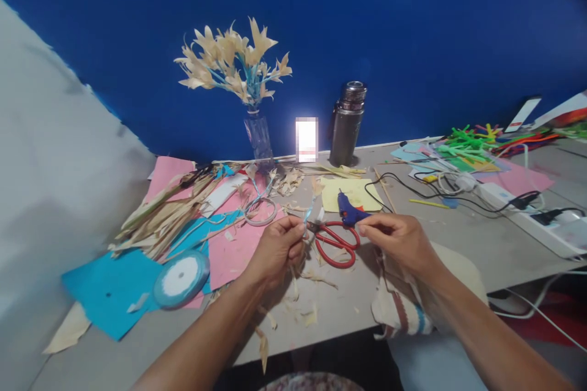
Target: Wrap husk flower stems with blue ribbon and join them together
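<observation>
My left hand [287, 244] is closed in a pinch on a small husk flower [316, 186], whose short stem is wrapped in light blue ribbon. Its bloom points up and away from me. Red-handled scissors [337, 245] lie on the table between my two hands. My right hand [401, 243] has thumb and fingers pressed together beside the scissor handles; anything within the pinch is too small to make out. Just beyond those fingertips is a blue glue gun [351, 211], partly over a yellow paper [328, 192]. Whether my right hand touches it, I cannot tell.
A ribbon spool [202, 278] rests on blue sheets at left, near dried husks [153, 214]. Behind stand a plastic bottle [257, 134] of husk flowers, a bright light [307, 139] and a thermos [347, 125]. Cables and a power strip [527, 220] occupy the right; a cloth [398, 305] lies under my right forearm.
</observation>
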Tool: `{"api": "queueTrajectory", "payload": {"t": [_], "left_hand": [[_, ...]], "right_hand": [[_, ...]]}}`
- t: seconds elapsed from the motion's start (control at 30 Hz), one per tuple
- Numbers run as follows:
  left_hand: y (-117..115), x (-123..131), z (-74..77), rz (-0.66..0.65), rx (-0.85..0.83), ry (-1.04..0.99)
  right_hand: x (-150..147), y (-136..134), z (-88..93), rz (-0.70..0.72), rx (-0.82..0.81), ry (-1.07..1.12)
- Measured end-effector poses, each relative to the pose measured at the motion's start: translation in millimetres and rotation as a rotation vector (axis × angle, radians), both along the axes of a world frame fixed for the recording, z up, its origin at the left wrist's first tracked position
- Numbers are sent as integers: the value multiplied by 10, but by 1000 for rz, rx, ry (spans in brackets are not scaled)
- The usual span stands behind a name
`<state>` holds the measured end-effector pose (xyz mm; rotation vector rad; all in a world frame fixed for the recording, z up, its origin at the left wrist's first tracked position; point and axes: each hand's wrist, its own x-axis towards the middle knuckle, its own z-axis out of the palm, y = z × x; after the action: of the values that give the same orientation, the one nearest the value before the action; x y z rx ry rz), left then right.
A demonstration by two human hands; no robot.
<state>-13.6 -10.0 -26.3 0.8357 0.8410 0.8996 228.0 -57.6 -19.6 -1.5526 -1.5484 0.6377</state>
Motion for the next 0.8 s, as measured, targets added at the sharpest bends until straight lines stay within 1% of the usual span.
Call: {"api": "queueTrajectory", "payload": {"t": [0.07,0.13,0.27,0.33,0.4,0.47,0.6,0.7,0.77,0.8], "left_hand": [[-1,4,-11,18,29,28],[-1,4,-17,28,43,40],[9,-6,-21,16,15,32],[19,-15,-22,3,-13,14],[30,-25,-23,-14,-46,-17],[37,-35,-24,-46,-81,-65],[39,-38,-25,-126,-117,-157],[34,-26,-18,-96,-83,-133],[33,-17,-11,-44,-46,-86],[34,-14,-8,-17,-27,-64]], "right_hand": [[-8,21,-12,47,-29,-41],[22,66,-21,64,-29,-149],[189,212,-56,-12,-29,-563],[292,292,-80,4,-70,-743],[363,361,-90,56,-106,-817],[371,411,-66,94,-100,-788],[203,441,73,168,-23,-534],[53,411,166,207,28,-376],[16,375,189,216,16,-350],[27,354,188,212,-2,-374]]}}
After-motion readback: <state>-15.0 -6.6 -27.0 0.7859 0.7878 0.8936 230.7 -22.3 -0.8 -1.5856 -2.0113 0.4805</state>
